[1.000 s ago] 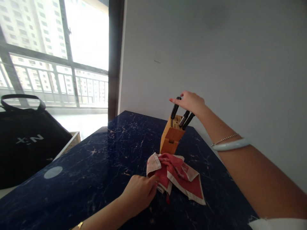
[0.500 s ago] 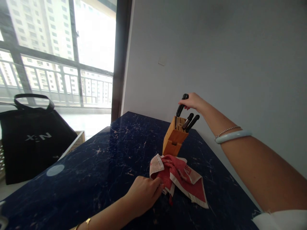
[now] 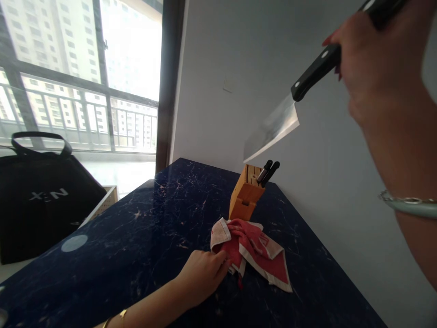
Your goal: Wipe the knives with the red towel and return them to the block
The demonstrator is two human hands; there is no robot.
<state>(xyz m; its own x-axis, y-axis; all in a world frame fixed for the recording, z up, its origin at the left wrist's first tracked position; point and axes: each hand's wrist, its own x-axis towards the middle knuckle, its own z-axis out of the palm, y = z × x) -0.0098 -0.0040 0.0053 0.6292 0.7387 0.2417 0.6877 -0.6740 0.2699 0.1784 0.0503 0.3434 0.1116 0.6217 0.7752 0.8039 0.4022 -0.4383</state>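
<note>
My right hand [image 3: 378, 68] is raised at the upper right, closed around the black handle of a cleaver [image 3: 283, 118]. Its broad blade points down and left, above the wooden knife block [image 3: 245, 195]. Two black-handled knives [image 3: 269, 171] still stand in the block. My left hand [image 3: 201, 275] rests on the dark blue marble-patterned counter [image 3: 136, 237], fingers curled and touching the edge of a crumpled red and white cloth [image 3: 254, 250] that lies in front of the block.
A black bag [image 3: 37, 200] with handles stands at the left beside a pale tray edge [image 3: 102, 205]. A large window with a railing fills the left background. A grey wall runs along the counter's right side.
My right hand has drawn the cleaver out of the block and lifted it up and toward me. The left hand has stayed at the cloth.
</note>
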